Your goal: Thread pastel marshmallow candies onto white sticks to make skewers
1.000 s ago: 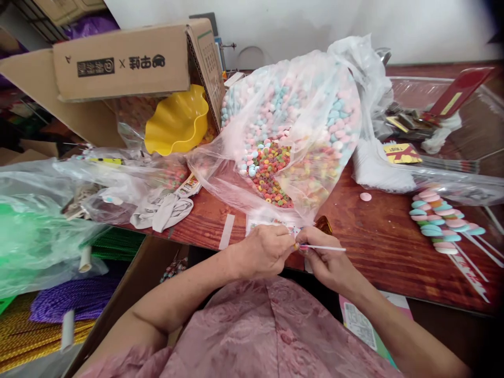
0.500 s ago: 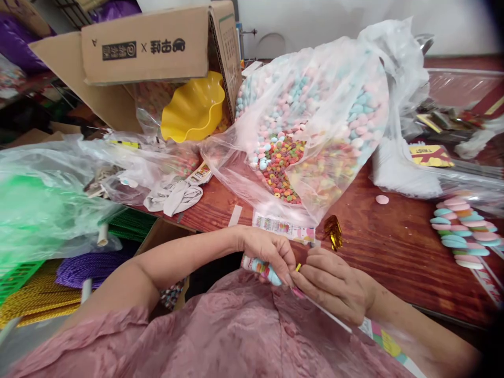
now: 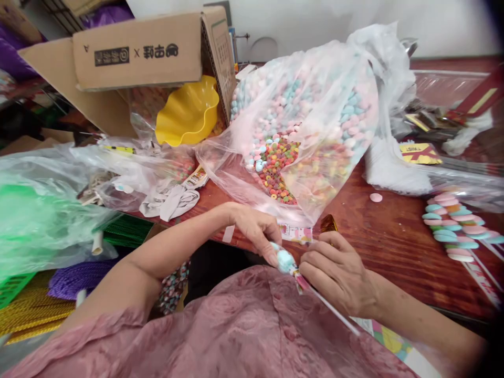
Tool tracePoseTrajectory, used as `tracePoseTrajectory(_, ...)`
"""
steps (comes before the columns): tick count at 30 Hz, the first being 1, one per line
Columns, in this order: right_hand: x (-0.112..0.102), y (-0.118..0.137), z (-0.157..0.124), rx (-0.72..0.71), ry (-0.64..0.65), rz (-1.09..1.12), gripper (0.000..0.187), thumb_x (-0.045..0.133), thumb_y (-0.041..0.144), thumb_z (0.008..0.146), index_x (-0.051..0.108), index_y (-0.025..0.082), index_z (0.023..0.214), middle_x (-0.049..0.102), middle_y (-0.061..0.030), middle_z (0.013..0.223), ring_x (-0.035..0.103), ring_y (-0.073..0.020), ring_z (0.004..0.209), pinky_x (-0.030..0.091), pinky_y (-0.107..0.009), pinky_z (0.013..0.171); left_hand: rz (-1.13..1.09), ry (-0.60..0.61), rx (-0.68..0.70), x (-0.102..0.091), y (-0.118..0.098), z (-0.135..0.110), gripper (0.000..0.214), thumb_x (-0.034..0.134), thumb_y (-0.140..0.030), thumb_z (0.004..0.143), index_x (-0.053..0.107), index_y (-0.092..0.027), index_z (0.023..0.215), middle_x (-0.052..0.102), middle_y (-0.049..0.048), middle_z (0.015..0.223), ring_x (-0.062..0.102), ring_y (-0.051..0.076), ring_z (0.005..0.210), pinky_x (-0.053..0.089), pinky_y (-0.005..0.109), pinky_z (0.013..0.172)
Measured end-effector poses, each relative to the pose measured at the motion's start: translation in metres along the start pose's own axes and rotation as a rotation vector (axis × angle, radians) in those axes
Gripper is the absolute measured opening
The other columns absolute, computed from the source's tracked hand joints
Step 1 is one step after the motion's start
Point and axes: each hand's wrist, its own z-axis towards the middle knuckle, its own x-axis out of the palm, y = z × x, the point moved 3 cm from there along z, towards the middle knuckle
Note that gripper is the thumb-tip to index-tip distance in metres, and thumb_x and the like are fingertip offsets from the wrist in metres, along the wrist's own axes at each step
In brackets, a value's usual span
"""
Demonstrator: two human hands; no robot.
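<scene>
By the fingers of the left hand point(image 3: 256, 231), the far end of a wrapped candy stick point(image 3: 285, 261) is pinched, the thumb being laid along its pale blue sweet. The fingers of the right hand point(image 3: 338, 273) are curled at the gathered neck of the wrapper; whether a tie is pinched there cannot be told. The bundle is held tilted above the lap, just off the near edge of the table point(image 3: 413, 252), and its white shaft point(image 3: 334, 311) is pointed near and right.

Should the neck be pulled too hard, the thin film could be torn; should it be left slack, the wrapper could be slipped loose along the shaft. If the left pinch is tightened, the soft sweets might be squashed; if it is eased, the bundle might be dropped into the lap.

Beyond the hands, gold ties point(image 3: 328, 224) and a printed strip point(image 3: 296, 232) are laid by the near edge. Farther off, a large bag of sweets point(image 3: 303, 100) is spread; at right, more candy sticks point(image 3: 449, 224) are piled, and at far left a yellow bowl point(image 3: 188, 116) is set in a carton point(image 3: 137, 52).
</scene>
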Motion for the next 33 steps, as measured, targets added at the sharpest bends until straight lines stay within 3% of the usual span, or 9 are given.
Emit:
tracePoseTrajectory(5,-0.004,-0.012,0.002,0.214,0.008,0.064,0.022,0.037,0.011,0.092,0.053,0.02,0.08,0.058,-0.0042,0.072,0.048,-0.0172,0.065,0.039,-0.034,0.065,0.704,-0.528,0.308,0.021,-0.078,-0.026,0.011,0.067,-0.018,0.08,0.07,-0.024,0.072,0.067,0.0034,0.079,0.056,0.017,0.071,0.045,0.033,0.071)
tracePoseTrajectory(8,-0.015,-0.026,0.003,0.492,-0.103,0.225,0.021,0.039,0.015,0.095,0.05,0.021,0.077,0.054,-0.0004,0.066,0.048,-0.0132,0.059,0.037,-0.028,0.057,0.999,-0.268,0.492,0.068,-0.077,-0.017,0.012,0.062,-0.019,0.083,0.067,-0.022,0.072,0.068,0.0061,0.081,0.052,0.019,0.07,0.045,0.036,0.07)
tracePoseTrajectory(11,-0.024,-0.028,0.005,0.765,-0.174,0.463,0.025,0.044,0.022,0.096,0.048,0.02,0.071,0.046,0.0038,0.059,0.043,-0.0094,0.053,0.033,-0.024,0.051,0.794,-0.32,0.453,0.074,-0.034,0.008,0.014,0.057,-0.023,0.088,0.068,-0.018,0.081,0.065,0.006,0.077,0.056,0.019,0.072,0.047,0.032,0.068)
tracePoseTrajectory(14,-0.018,-0.018,0.009,0.874,-0.178,0.751,0.026,0.046,0.028,0.094,0.049,0.02,0.069,0.046,0.004,0.059,0.04,-0.0088,0.051,0.032,-0.022,0.048,0.322,-0.682,0.372,0.045,-0.001,0.023,0.033,0.042,-0.029,0.099,0.07,-0.016,0.089,0.066,0.0049,0.079,0.06,0.016,0.073,0.05,0.029,0.071)
tracePoseTrajectory(17,-0.005,-0.015,0.009,0.855,-0.162,0.857,0.027,0.046,0.029,0.094,0.047,0.02,0.069,0.049,0.0032,0.06,0.041,-0.0091,0.053,0.034,-0.022,0.049,0.165,-0.895,0.459,0.03,-0.005,0.019,0.03,0.055,-0.042,0.096,0.074,-0.019,0.101,0.069,0.0072,0.103,0.063,0.02,0.099,0.049,0.035,0.092)
tracePoseTrajectory(20,-0.002,-0.025,0.004,0.774,-0.293,0.562,0.024,0.048,0.024,0.094,0.049,0.019,0.07,0.05,0.0026,0.061,0.044,-0.0099,0.054,0.035,-0.023,0.051,0.16,-1.005,0.491,0.034,-0.014,0.011,0.044,0.071,-0.046,0.085,0.066,-0.03,0.126,0.053,0.008,0.141,0.044,0.028,0.134,0.031,0.047,0.116)
tracePoseTrajectory(26,0.004,-0.031,0.003,0.561,-0.503,0.234,0.016,0.048,0.01,0.092,0.051,0.02,0.08,0.049,0.0016,0.067,0.046,-0.0114,0.06,0.036,-0.025,0.058,-0.558,-0.901,0.496,0.052,0.009,0.014,0.093,0.074,-0.047,0.083,0.015,-0.046,0.155,0.043,0.0097,0.15,0.057,0.022,0.121,0.046,0.045,0.103)
tracePoseTrajectory(31,0.017,-0.025,0.005,0.546,-0.616,0.2,0.015,0.051,0.008,0.088,0.052,0.02,0.079,0.046,0.002,0.067,0.042,-0.0121,0.06,0.032,-0.027,0.058,-0.497,-0.677,0.349,0.059,0.022,0.015,0.058,0.073,-0.043,0.084,0.057,-0.023,0.136,0.067,0.0097,0.114,0.065,0.016,0.092,0.051,0.031,0.084)
tracePoseTrajectory(33,0.023,-0.028,0.004,0.656,-0.608,0.32,0.013,0.055,0.014,0.086,0.054,0.02,0.075,0.048,0.0019,0.065,0.042,-0.0121,0.06,0.032,-0.027,0.057,-0.296,-0.724,0.32,0.057,0.025,0.012,0.04,0.065,-0.039,0.09,0.066,-0.015,0.122,0.069,0.0086,0.099,0.064,0.016,0.083,0.052,0.029,0.079)
